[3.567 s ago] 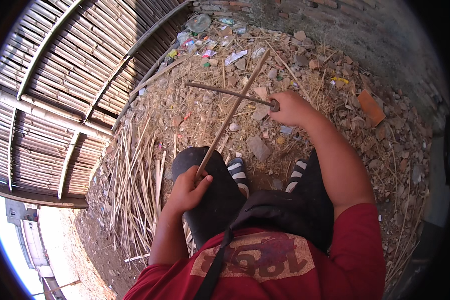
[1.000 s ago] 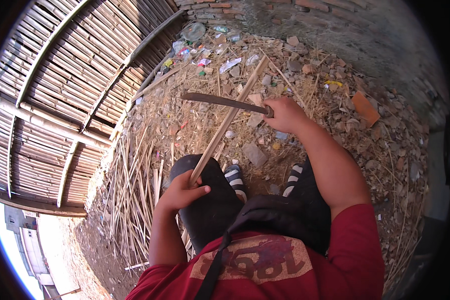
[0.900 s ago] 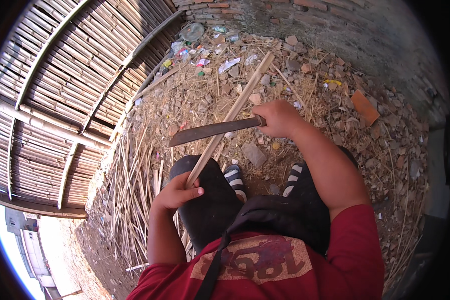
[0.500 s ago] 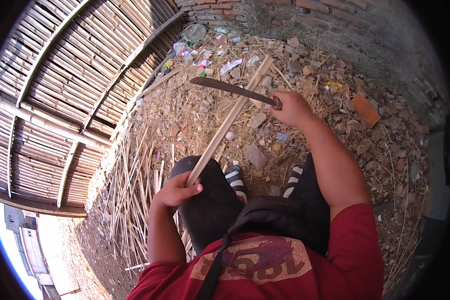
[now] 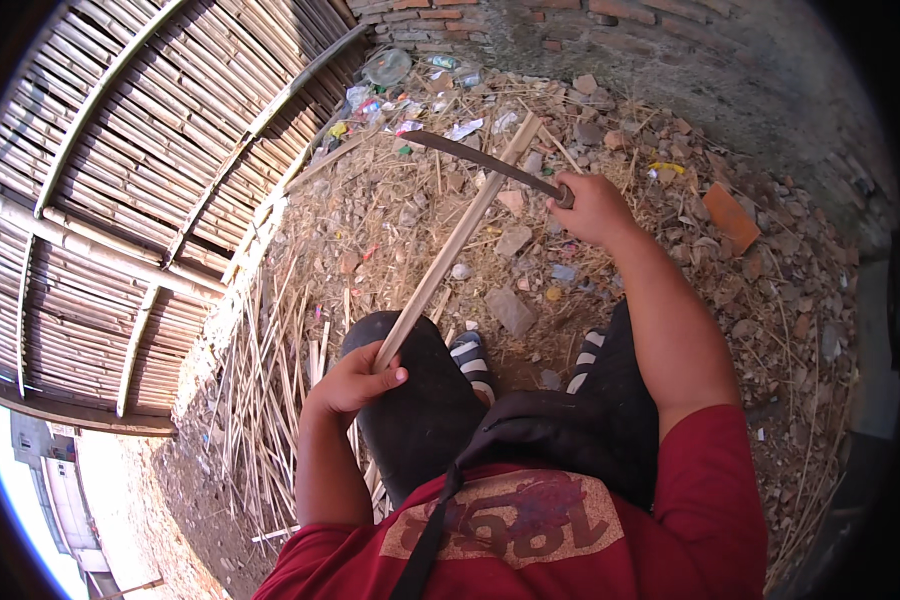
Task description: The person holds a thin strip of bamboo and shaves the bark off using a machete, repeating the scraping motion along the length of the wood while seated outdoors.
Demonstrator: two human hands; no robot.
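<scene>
A bamboo fence [image 5: 100, 180] leans in from the left, and a brick wall [image 5: 720, 110] closes off the top. Between them spreads rubble [image 5: 770, 300] mixed with straw and litter. The person sits or squats over it in a red shirt [image 5: 690, 510] and black trousers [image 5: 420, 430], with a heap of sticks [image 5: 270, 400] by the left leg. The strip [image 5: 448, 255], pale and straight, runs at a slant from just by the left knee up and away to the right, its far end over the rubble. Across it near that far end lies the knife [image 5: 480, 160], its dark blade pointing left. Under a second ago the blade crossed farther down, nearer the middle; it has since gone up the strip, which has hardly shifted. That seems to put the work at the far part and leave most of the length bare between blade and grip; whether the edge touches the wood, I can't tell. Striped sandals [image 5: 470, 355] show between the knees. The left hand [image 5: 358, 382] is curled round the strip's near end, thumb laid over; the right hand [image 5: 595, 210] is fisted on the knife's handle. Smallest, a pale stone [image 5: 460, 271] sits just right of the strip.
</scene>
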